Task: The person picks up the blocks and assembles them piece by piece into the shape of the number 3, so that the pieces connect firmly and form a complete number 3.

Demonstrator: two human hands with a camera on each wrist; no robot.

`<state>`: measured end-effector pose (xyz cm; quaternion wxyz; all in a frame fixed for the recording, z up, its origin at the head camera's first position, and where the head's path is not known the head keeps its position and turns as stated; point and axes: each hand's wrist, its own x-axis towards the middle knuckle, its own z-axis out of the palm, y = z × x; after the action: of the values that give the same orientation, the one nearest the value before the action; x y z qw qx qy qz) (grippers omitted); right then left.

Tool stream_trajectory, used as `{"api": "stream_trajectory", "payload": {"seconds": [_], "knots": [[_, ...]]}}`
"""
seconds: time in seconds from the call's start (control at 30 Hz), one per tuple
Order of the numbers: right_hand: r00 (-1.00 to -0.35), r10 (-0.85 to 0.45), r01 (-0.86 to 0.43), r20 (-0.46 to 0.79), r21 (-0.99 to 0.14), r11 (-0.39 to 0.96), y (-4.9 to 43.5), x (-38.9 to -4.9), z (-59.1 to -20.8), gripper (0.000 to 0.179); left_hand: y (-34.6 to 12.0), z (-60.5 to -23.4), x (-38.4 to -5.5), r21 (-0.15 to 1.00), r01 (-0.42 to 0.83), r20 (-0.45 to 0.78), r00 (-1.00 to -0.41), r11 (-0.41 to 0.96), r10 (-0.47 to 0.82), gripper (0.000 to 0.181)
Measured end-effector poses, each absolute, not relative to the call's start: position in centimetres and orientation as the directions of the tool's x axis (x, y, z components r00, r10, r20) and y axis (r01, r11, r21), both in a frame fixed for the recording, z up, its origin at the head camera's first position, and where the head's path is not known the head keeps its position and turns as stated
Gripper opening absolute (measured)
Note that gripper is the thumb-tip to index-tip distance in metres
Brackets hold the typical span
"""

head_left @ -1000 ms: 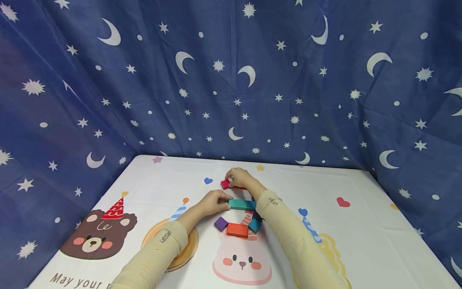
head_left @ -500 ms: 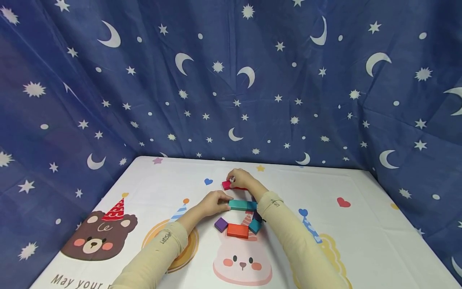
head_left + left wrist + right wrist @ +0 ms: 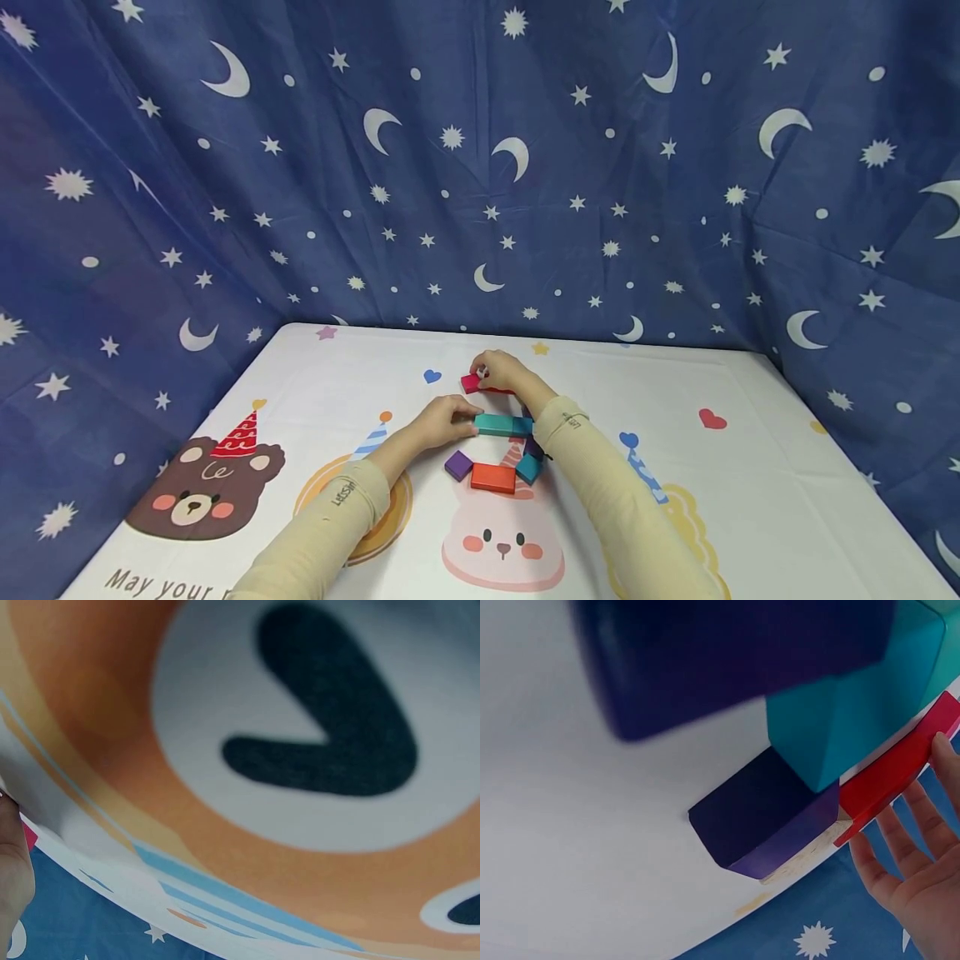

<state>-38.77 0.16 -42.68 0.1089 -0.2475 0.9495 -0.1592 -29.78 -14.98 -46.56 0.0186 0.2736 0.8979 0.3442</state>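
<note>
In the head view, my left hand (image 3: 444, 421) holds the left end of a teal rectangular block (image 3: 494, 425) between thumb and fingers. A blue block (image 3: 522, 427) continues that row on the right. Farther back, my right hand (image 3: 501, 371) grips a red block (image 3: 501, 391), its left end meeting a pink block (image 3: 469, 383). In the right wrist view, the thumb lies over the red block (image 3: 881, 780), while the other fingertips line its far edge. Part of a hand (image 3: 13, 870) shows at the left wrist view's edge.
Nearer the front, a purple block (image 3: 459, 466), an orange-red block (image 3: 493, 477) and a blue-teal block (image 3: 529, 468) form a curve. A dark purple block (image 3: 534, 448) sits partly behind the right sleeve. The white tablecloth (image 3: 652, 400) ends at a starry blue curtain (image 3: 480, 208).
My right hand and the pink block have shifted very slightly right since a second ago. My left hand stays at the teal block's end.
</note>
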Motion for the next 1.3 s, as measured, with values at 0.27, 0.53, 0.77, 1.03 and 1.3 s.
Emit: {"api": "stream_trajectory", "payload": {"seconds": [0.27,0.53,0.77,1.03,1.3], "knots": [[-0.869,-0.486,-0.423,-0.093,-0.37,0.827,0.9,-38.7,-42.1,0.034,-15.0,-46.6,-29.9,0.629,0.468,0.142,-0.854,0.621,0.5,0.03],[-0.882,-0.47,-0.418,-0.038,-0.4,0.816,2.7,-38.5,-40.9,0.033,-14.8,-46.5,-30.4,0.649,0.424,0.09,-0.867,0.632,0.49,0.031],[-0.872,-0.489,-0.441,-0.008,-0.42,0.793,4.1,-37.6,-41.0,0.031,-14.9,-46.4,-30.4,0.665,0.42,0.081,-0.863,0.618,0.499,0.032],[-0.867,-0.493,-0.47,0.069,-0.437,0.767,5.7,-35.9,-40.8,0.028,-15.4,-46.1,-29.7,0.677,0.432,0.074,-0.846,0.597,0.528,0.035],[-0.86,-0.483,-0.499,0.165,-0.464,0.731,8.1,-34.5,-40.4,0.027,-15.1,-45.5,-29.6,0.689,0.42,0.088,-0.858,0.591,0.507,0.037]]}}
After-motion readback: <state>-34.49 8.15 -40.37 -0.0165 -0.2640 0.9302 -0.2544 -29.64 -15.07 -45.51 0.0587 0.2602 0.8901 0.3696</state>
